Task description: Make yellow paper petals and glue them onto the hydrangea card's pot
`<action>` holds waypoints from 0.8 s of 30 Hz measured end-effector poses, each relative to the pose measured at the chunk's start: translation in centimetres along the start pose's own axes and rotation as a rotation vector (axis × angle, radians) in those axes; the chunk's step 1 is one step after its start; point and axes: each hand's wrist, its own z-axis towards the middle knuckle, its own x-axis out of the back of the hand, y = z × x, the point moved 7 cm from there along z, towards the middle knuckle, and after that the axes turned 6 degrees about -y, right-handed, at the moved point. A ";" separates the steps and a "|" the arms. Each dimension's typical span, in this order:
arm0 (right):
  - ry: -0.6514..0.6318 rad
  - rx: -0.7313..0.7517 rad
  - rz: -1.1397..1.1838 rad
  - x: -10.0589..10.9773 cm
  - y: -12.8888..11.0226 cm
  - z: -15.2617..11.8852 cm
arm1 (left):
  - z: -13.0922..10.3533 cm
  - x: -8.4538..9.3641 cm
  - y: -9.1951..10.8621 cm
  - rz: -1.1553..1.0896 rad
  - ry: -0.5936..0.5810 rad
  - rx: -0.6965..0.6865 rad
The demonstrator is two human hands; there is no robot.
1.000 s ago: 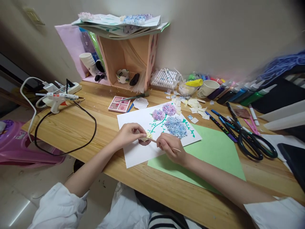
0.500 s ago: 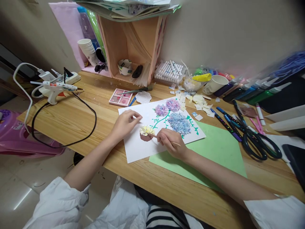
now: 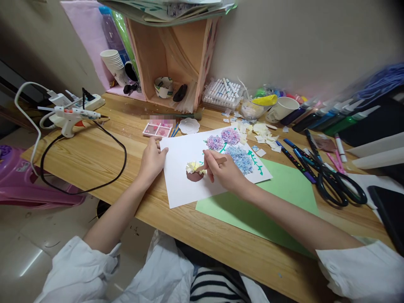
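Observation:
A white sheet (image 3: 176, 189) lies on the desk, bearing purple and blue flower clusters (image 3: 239, 160) with green stems. Left of the stems is a brown round patch (image 3: 195, 176) topped by pale yellow petals (image 3: 193, 167). My right hand (image 3: 221, 169) grips a thin wooden stick (image 3: 222, 160), its lower end close to the petals. My left hand (image 3: 153, 158) pinches the sheet's upper left edge between thumb and fingers. Under the sheet's right part is green paper (image 3: 268, 202).
Yellow paper scraps (image 3: 263, 134) lie behind the sheet, near a white cup (image 3: 282, 110) and a marker box (image 3: 222, 94). Black scissors (image 3: 341, 185) and pens are at right. A glue gun (image 3: 71, 120) with its black cable stands at left.
My left hand has moved left from above the sheet to its edge and closed on it. My right hand has shifted slightly up, with the stick tilted differently. The view has shifted a little.

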 end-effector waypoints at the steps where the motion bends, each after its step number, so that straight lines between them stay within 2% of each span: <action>1: -0.008 -0.005 -0.008 0.4 0.1 -0.1 | -0.1 -0.3 0.0 -0.056 -0.024 0.016; 5: -0.004 0.009 -0.025 2.3 0.8 -1.6 | -1.0 -1.8 0.6 -0.296 -0.182 0.078; 8: 0.037 0.077 -0.042 3.4 1.3 -3.4 | -1.6 -2.5 1.2 -0.340 -0.249 0.094; 11: 0.057 0.175 -0.062 3.8 1.5 -4.7 | -1.6 -2.6 1.4 -0.311 -0.257 0.072; 15: 0.055 0.245 -0.086 3.6 1.6 -4.9 | -1.4 -2.6 1.3 -0.278 -0.262 0.069; 24: 0.000 0.182 -0.181 2.9 0.8 -3.3 | -1.6 -2.5 1.6 -0.300 -0.262 0.091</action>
